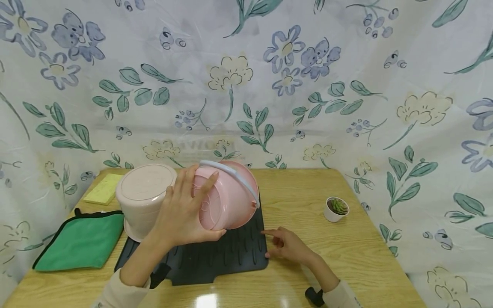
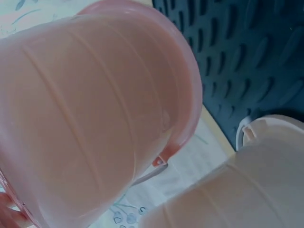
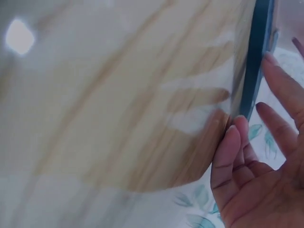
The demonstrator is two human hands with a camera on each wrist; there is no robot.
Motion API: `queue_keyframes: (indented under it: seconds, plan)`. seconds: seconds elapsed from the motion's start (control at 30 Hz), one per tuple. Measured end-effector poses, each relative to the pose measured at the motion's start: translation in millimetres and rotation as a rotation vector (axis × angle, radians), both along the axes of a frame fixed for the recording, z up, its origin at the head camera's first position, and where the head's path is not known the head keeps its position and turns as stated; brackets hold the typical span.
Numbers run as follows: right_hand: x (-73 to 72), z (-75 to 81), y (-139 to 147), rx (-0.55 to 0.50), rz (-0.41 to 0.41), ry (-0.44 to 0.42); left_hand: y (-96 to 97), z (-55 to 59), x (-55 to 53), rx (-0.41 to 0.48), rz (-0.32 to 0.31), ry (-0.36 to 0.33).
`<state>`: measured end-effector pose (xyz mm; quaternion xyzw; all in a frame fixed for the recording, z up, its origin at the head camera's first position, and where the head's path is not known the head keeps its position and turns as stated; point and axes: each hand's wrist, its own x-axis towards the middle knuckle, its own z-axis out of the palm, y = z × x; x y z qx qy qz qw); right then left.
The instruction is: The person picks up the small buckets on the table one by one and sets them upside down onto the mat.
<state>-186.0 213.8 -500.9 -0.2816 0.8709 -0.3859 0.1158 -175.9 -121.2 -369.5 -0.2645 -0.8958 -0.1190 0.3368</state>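
Note:
My left hand (image 1: pixel 181 218) grips a pink bucket (image 1: pixel 235 196) around its base. The bucket is tipped on its side over a dark ridged drying mat (image 1: pixel 239 252), its mouth facing right and away and its pale blue handle (image 1: pixel 235 173) lying across its side. Left of it a cream bucket (image 1: pixel 148 196) stands upside down on the mat. In the left wrist view the pink bucket's wall (image 2: pixel 85 109) fills much of the frame. My right hand (image 1: pixel 286 246) is at the mat's right edge, index finger extended with its tip at that edge (image 3: pixel 256 61).
On the wooden table (image 1: pixel 300 188) a green cloth (image 1: pixel 81 241) lies at the left, with a yellow sponge cloth (image 1: pixel 103 188) behind it. A small potted succulent (image 1: pixel 337 208) stands at the right. A floral curtain (image 1: pixel 246 107) hangs behind the table.

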Motion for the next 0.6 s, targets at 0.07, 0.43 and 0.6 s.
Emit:
queue_keyframes:
  seconds: [0.07, 0.43, 0.6]
  plan:
    - [0.1, -1.1, 0, 0.004, -0.004, -0.001, -0.1, 0.0, -1.0, -0.022, 0.007, -0.006]
    - [0.8, -2.7, 0, -0.006, -0.023, -0.012, 1.2, -0.6, -9.1, -0.095, 0.004, -0.067]
    - [0.7, -3.2, 1, -0.008, -0.029, -0.024, 2.3, -3.5, -12.9, -0.11, -0.004, -0.076]
